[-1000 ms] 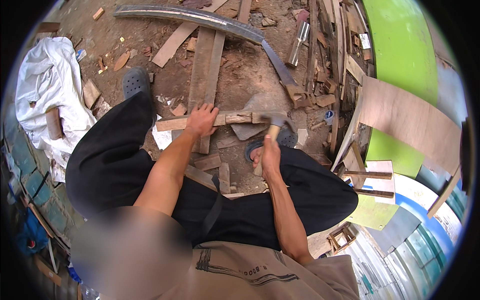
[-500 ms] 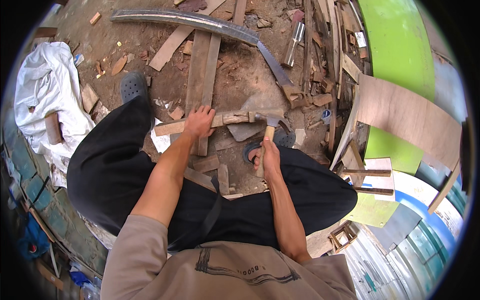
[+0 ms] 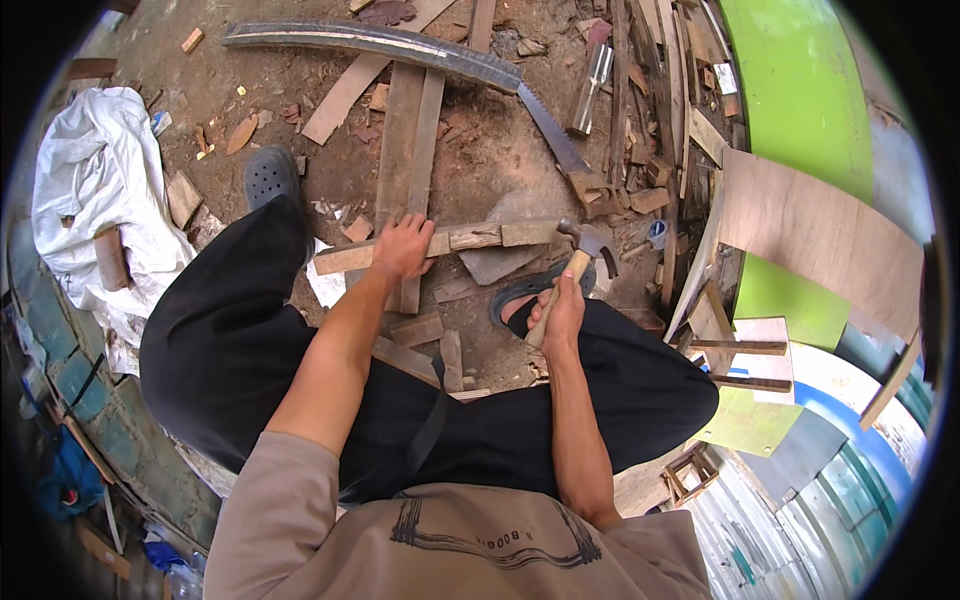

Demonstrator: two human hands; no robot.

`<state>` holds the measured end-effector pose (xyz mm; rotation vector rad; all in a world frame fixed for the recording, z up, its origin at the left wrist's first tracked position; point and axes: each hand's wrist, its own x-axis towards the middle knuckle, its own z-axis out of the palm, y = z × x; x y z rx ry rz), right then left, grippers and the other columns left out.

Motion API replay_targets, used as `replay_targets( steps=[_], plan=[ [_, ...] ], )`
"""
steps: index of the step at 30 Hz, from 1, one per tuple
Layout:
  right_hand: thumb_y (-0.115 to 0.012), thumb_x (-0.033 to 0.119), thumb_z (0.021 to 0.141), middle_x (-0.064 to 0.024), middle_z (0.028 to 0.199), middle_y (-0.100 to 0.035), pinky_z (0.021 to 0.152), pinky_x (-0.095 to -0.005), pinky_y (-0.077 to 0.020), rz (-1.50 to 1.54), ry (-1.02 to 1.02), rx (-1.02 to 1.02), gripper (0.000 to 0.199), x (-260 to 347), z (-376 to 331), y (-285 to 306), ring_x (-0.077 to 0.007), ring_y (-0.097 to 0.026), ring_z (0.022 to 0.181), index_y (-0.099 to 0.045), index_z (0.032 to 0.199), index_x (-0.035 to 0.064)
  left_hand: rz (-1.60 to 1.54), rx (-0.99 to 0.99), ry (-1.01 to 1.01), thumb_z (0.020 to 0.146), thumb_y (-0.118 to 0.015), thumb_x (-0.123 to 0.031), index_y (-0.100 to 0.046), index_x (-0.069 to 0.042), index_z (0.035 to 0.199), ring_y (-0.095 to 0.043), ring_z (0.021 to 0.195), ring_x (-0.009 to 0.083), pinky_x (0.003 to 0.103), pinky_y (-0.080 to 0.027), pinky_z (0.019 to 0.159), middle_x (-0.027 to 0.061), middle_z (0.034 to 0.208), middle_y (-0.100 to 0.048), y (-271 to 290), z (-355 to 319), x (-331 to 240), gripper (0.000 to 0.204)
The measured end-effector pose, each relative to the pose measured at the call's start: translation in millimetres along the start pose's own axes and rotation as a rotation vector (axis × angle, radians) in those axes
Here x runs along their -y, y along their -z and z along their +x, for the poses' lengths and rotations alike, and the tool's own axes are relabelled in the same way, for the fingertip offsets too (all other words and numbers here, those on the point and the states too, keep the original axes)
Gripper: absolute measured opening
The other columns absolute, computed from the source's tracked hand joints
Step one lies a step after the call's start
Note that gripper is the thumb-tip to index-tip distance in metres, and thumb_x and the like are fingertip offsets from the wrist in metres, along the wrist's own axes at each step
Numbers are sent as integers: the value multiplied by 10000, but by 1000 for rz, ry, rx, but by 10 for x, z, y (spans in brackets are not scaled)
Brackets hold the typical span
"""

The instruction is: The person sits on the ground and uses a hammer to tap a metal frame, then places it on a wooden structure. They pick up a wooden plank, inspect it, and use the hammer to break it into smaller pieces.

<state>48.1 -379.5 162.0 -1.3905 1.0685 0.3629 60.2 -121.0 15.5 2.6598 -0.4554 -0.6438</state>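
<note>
My left hand [image 3: 404,247] is closed over a rough wooden batten [image 3: 530,232], which lies crosswise in front of me over other boards. A notched or split patch shows near the batten's middle. My right hand [image 3: 559,315] grips the wooden handle of a claw hammer [image 3: 588,240]. The hammer's metal head is at the batten's right end, with the claw pointing right; whether it touches the wood I cannot tell. Under the batten's right half lies a flat grey stone [image 3: 497,262].
A handsaw [image 3: 556,140] lies ahead to the right, beside a long curved dark strip [image 3: 380,42]. A chisel-like tool [image 3: 592,88] rests farther off. White cloth [image 3: 95,190] is at left. Wood scraps surround me, and a bent plywood sheet [image 3: 810,230] stands at right.
The hammer has shifted right and its head has turned, moving from over the batten to its right end. My left hand keeps its place on the batten. The whole view has shifted slightly.
</note>
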Motion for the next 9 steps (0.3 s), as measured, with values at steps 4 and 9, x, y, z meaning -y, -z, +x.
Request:
replay_targets(
  steps=[4, 9],
  plan=[
    [-451, 407, 1044, -39, 635, -461, 340, -317, -417, -318, -14, 61, 353, -222, -104, -190, -136, -473, 411, -432, 1029, 55, -6, 4, -11, 710, -810, -368, -522, -98, 1157, -537, 1149, 259, 478, -455, 975, 81, 1123, -535, 11, 25, 9, 597],
    [-467, 413, 1040, -21, 590, -456, 316, -309, -407, -299, -9, 134, 359, -76, -1, -120, -136, -489, 390, -449, 990, 58, -7, 24, 10, 701, -811, -388, -524, -100, 1161, -537, 1150, 259, 477, -447, 1000, 82, 1118, -535, -24, 34, 16, 614]
  ],
)
